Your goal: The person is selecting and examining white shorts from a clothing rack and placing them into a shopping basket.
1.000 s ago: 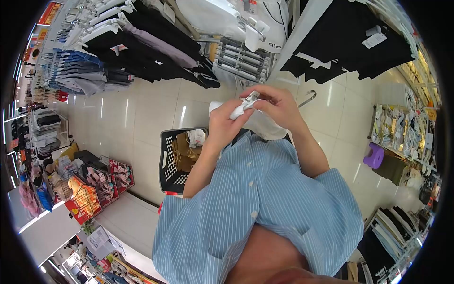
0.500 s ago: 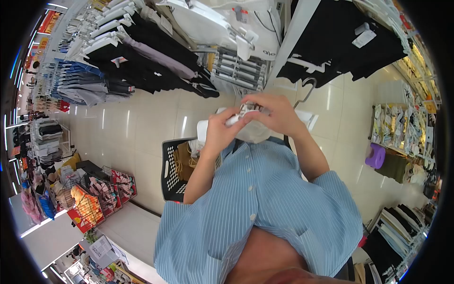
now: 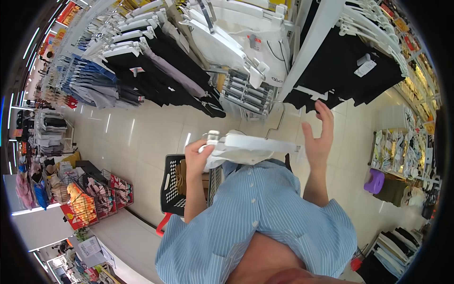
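Observation:
A white hanger (image 3: 265,143) with a metal hook is held level in front of my striped shirt. My left hand (image 3: 197,158) pinches its left end, near the clip. White, partly see-through material (image 3: 241,156) hangs just below the bar; what it is I cannot make out. Beside the hanger's right end, my right hand (image 3: 319,137) is raised with fingers apart and holds nothing. Its fingertips point toward the black garments (image 3: 347,68) on the rack.
Racks of dark garments (image 3: 165,80) and white garments (image 3: 236,38) stand ahead. A black basket (image 3: 166,189) with brown items is by my left forearm. Wire baskets (image 3: 85,203) are at far left, a purple item (image 3: 374,181) at right.
The hanger has turned level and come into full view. My hands have moved apart: the left one keeps its end, while the right one has let go and moved right, its fingers opened.

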A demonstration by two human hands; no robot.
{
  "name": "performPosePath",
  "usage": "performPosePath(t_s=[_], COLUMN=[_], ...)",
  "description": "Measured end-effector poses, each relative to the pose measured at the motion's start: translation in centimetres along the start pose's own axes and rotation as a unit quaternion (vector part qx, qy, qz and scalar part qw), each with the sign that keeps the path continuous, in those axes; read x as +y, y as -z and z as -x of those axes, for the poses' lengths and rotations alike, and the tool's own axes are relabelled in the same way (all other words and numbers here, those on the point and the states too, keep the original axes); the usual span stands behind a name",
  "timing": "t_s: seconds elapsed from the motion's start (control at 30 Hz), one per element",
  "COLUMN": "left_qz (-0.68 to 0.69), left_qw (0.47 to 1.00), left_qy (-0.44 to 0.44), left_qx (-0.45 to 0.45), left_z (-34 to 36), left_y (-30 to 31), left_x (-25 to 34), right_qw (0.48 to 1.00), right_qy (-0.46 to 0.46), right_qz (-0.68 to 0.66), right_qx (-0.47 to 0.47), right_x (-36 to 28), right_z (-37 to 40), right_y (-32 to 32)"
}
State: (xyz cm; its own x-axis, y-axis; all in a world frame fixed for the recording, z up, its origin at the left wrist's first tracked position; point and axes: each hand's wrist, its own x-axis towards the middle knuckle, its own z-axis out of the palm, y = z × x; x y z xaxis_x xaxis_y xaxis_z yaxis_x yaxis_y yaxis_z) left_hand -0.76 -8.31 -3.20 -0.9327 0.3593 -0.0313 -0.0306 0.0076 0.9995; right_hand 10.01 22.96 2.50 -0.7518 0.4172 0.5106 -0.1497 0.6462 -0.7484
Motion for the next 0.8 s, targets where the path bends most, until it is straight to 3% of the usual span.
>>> performPosePath(t_s=[0.07,0.17,0.27,0.3,0.37,0.5,0.63,0.8], left_qz=[0.091,0.158,0.195,0.138,0.174,0.217,0.11,0.126], left_qw=[0.995,0.984,0.975,0.979,0.976,0.959,0.97,0.971], left_qy=[-0.013,-0.041,-0.045,-0.028,-0.077,-0.069,-0.048,0.0], left_qx=[0.037,0.073,0.095,0.149,0.104,0.168,0.211,0.205], left_z=[0.5,0.3,0.2,0.4,-1.1,-1.1,-0.6,1.0], left_y=[1.3,1.6,1.9,2.0,2.2,2.1,1.9,1.9], left_x=[-1.4,-1.9,-1.7,-1.7,-1.6,0.7,-0.6,-1.8], right_qw=[0.989,0.897,0.851,0.839,0.861,0.894,0.893,0.903], right_qy=[-0.139,-0.21,-0.303,-0.326,-0.254,-0.119,-0.113,-0.096], right_qz=[-0.04,-0.357,-0.395,-0.416,-0.424,-0.425,-0.435,-0.419], right_qx=[-0.025,-0.152,-0.167,-0.125,-0.119,-0.077,-0.009,0.006], right_x=[1.6,1.1,0.9,0.4,0.7,-1.1,-4.7,-6.6], right_z=[0.8,1.7,2.7,2.8,2.0,-0.5,-4.8,-8.0], right_y=[1.8,1.6,0.0,-0.7,-1.4,-3.2,-4.5,-6.6])
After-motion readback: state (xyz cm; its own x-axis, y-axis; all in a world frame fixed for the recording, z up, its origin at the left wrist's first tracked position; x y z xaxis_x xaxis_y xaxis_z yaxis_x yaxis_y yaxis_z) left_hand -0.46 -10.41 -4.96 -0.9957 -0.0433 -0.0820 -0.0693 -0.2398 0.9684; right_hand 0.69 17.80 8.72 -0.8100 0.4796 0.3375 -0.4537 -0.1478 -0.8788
